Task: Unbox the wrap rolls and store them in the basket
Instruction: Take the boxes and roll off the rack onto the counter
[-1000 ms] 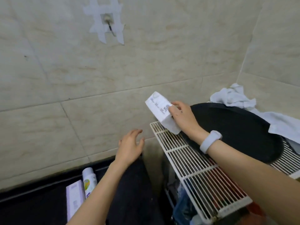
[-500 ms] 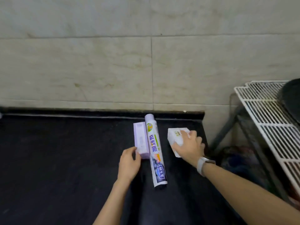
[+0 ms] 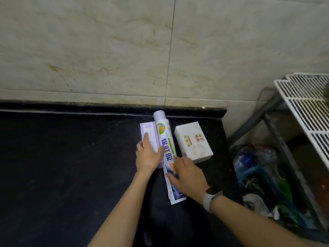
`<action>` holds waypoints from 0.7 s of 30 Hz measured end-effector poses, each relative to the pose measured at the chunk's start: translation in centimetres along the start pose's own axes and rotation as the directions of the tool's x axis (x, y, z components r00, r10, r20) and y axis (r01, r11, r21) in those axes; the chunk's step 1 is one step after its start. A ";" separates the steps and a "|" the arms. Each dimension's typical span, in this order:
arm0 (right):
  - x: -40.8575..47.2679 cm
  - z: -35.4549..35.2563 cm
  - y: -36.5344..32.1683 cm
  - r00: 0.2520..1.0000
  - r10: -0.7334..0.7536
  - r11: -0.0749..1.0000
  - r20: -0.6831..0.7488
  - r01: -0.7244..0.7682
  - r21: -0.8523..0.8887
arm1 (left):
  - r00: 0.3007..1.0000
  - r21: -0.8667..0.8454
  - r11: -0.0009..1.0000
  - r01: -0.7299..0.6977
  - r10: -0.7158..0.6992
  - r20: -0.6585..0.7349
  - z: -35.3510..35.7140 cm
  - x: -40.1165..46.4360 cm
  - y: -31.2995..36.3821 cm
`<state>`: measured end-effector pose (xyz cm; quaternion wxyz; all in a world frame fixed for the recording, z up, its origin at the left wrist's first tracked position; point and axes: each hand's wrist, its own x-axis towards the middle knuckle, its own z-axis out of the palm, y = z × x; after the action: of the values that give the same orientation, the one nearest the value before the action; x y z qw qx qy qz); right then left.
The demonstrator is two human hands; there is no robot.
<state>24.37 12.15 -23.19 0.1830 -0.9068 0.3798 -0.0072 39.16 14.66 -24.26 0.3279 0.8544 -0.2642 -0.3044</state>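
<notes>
On the black counter (image 3: 71,166) lie three packages side by side. A long printed wrap roll (image 3: 164,139) lies in the middle, pointing toward the wall. A lilac box (image 3: 148,129) lies on its left and a white carton (image 3: 193,141) on its right. My left hand (image 3: 148,155) rests flat on the lilac box, fingers spread, thumb touching the roll. My right hand (image 3: 187,175), with a white wristband, lies over the near part of the roll, fingers touching it but not closed around it.
A tiled wall (image 3: 124,50) rises behind the counter. To the right, past the counter's end, stands a white wire rack (image 3: 306,107) on a grey frame. Under it sits a blue basket (image 3: 263,177) with bags and clutter.
My right hand set the white carton down on the counter, let it go and moved left onto the roll. My left hand slid further up the lilac box. The view swung from the rack to the counter.
</notes>
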 end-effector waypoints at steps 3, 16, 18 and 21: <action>0.0 2.2 -1.0 0.975 0.194 0.978 0.111 -0.201 0.053 | 0.998 0.081 0.995 0.056 -0.058 0.024 0.2 1.4 0.5; -4.8 2.2 -1.7 0.908 0.294 0.653 0.299 -0.419 0.630 | 0.967 -0.636 0.763 0.113 -0.231 -0.106 -3.9 -11.1 -8.0; -6.9 2.3 -2.2 0.930 0.191 0.654 0.315 -0.360 0.665 | 0.949 -0.642 0.760 0.100 -0.267 -0.168 -4.5 -14.2 -9.0; -9.8 3.2 -3.9 0.933 0.041 0.675 0.358 -0.290 0.679 | 0.906 -0.625 0.774 0.098 -0.330 -0.267 -5.3 -19.7 -10.9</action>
<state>20.55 22.46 -23.66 0.5817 -0.7119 0.3935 0.0050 32.30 36.61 -22.11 0.5855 0.7726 0.0112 -0.2453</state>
